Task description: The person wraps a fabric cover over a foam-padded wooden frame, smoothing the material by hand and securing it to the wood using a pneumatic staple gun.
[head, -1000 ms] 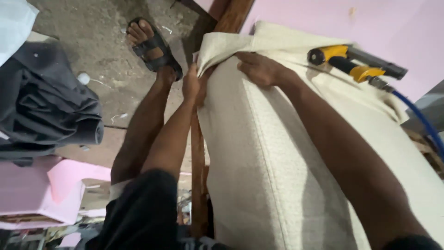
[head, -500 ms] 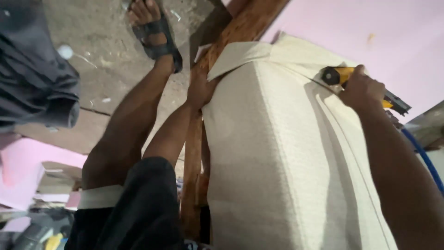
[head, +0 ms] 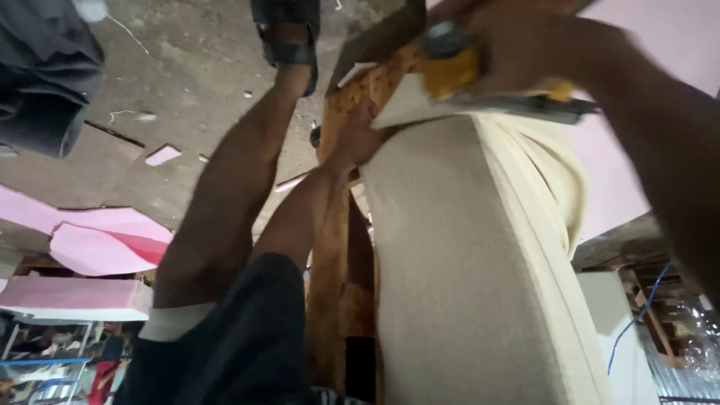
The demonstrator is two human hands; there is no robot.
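Right hand (head: 540, 45) now grips the yellow staple gun (head: 480, 75), brought over to the cream fabric's (head: 465, 247) top corner, where my left hand (head: 360, 139) pinches it against the wooden frame (head: 337, 247).

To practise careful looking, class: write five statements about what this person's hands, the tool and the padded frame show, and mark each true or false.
1. The right hand holds a yellow tool. True.
2. The left hand rests on the floor. False: it presses the cream fabric at the wooden frame.
3. The fabric is bright blue. False: cream.
4. Pink foam pieces lie on the floor. True.
5. The person is barefoot. False: a dark sandal shows.
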